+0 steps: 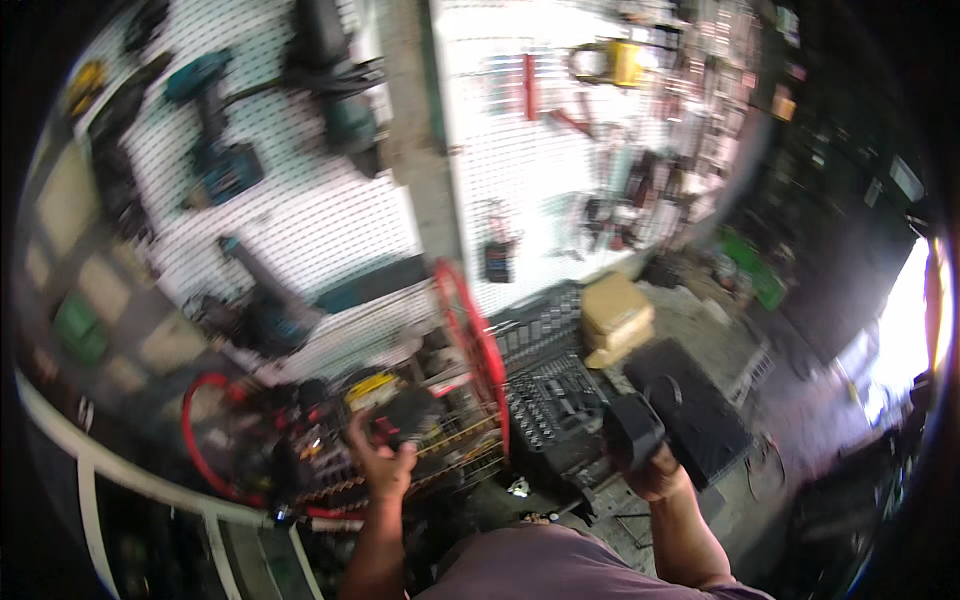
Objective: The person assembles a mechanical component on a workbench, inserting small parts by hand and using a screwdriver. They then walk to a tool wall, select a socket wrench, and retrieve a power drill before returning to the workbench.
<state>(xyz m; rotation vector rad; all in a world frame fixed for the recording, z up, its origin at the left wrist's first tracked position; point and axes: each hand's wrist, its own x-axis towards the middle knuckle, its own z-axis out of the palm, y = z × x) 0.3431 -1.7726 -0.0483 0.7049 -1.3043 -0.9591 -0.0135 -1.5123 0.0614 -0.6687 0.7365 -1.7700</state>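
My right hand point(658, 474) is closed on a black, box-shaped thing point(633, 430), held above the right side of the bench; blur hides its exact kind. To the left, my left hand point(384, 464) reaches over a red-rimmed wire rack, thumb and fingers apart. Just beyond its fingertips is a dark block with a red part point(404, 414); whether they touch cannot be made out. Between my hands lies an open black socket set point(555, 405), its rows of silver sockets showing. Close by my right hand rests a flat black case point(690, 410).
The red-rimmed wire rack point(488, 350) holds jumbled tools and a yellow item point(370, 388). Behind the socket set sits a tan cardboard box point(615, 315). Power tools, including a teal drill point(222, 150), hang on the white pegboard point(330, 235). A pale metal frame point(90, 490) borders the lower left.
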